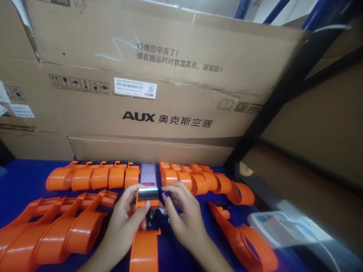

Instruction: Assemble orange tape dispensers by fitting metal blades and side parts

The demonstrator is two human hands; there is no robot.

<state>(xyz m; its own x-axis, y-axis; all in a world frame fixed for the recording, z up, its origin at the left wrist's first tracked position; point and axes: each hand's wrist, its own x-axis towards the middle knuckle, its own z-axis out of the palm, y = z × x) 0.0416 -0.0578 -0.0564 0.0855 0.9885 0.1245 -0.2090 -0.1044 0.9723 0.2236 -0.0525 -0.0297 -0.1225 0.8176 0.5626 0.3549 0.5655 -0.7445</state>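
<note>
My left hand (129, 209) is closed around the head of an orange tape dispenser (144, 251), with its thumb lying on the front of the head. A shiny, dark silver strip (148, 193) spans the top of that head. My right hand (183, 211) is just to the right, its thumb and fingers pinched together close to the dispenser. Whatever lies in that pinch is small and dark, too unclear to name. Below the head, between my hands, some dark parts (157, 217) show, partly hidden by fingers.
More orange dispensers stand in rows at the back left (93, 177), back right (198, 183) and front left (53, 230). One dispenser (245, 241) lies at right. A lit phone (149, 173) is behind my hands. A white box (283, 226), a cardboard wall (170, 94) and a black post (263, 102) border the blue table.
</note>
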